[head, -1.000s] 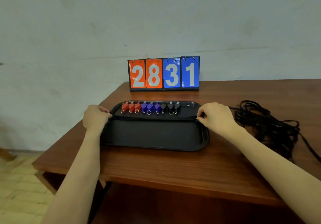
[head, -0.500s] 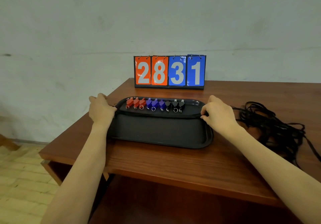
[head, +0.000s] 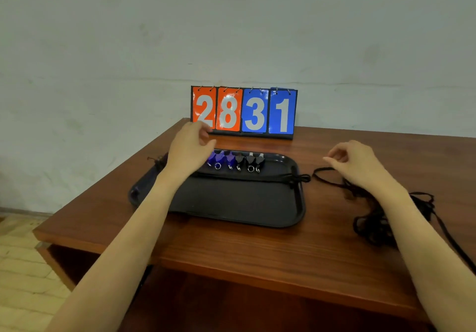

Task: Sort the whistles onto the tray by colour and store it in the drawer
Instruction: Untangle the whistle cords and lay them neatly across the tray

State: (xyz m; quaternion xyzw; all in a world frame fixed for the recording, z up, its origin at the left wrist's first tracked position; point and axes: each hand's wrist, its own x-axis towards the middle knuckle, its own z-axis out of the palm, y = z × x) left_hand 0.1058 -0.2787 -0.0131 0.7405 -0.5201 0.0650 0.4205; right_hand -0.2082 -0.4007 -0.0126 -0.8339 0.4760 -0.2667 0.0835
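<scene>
A black tray (head: 231, 200) lies on the wooden table (head: 257, 249). Along its back edge stand blue whistles (head: 219, 159) and black whistles (head: 249, 160) in a row. My left hand (head: 190, 149) hovers over the row's left end and hides the red whistles; its fingers are apart and hold nothing. A black cord (head: 296, 177) runs across the tray in front of the whistles, with a knot at each end. My right hand (head: 355, 161) hangs above the table to the right of the tray, its fingers loosely curled and holding nothing.
A flip scoreboard (head: 244, 111) reading 2831 stands at the back against the wall. A tangled pile of black cords (head: 381, 218) lies to the right of the tray, under my right forearm. Below the tabletop's left end is a dark opening (head: 67, 257).
Both hands have let go of the cord ends at the tray's sides and lifted. The left hand moved right over the red whistles, and the right hand drew away to the right.
</scene>
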